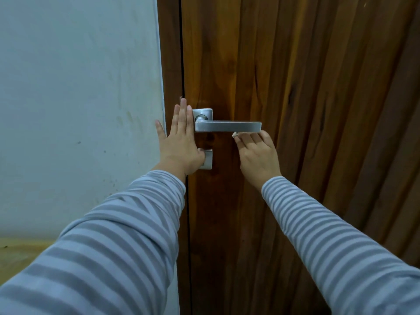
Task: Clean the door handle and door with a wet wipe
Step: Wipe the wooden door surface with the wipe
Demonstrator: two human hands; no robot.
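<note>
A brown wooden door [295,76] carries a silver lever handle [228,126] on a square plate, with a second square lock plate [208,159] below it. My left hand [179,142] lies flat with straight fingers against the door's edge and frame, just left of the handle. My right hand [258,153] sits directly under the lever with curled fingers that hold a white wet wipe [234,134]. Only a small corner of the wipe shows, touching the lever's underside.
A pale blue-white wall [79,98] with faint marks fills the left side. The dark wooden door frame [170,64] runs between wall and door. A strip of yellowish floor [20,253] shows at the lower left.
</note>
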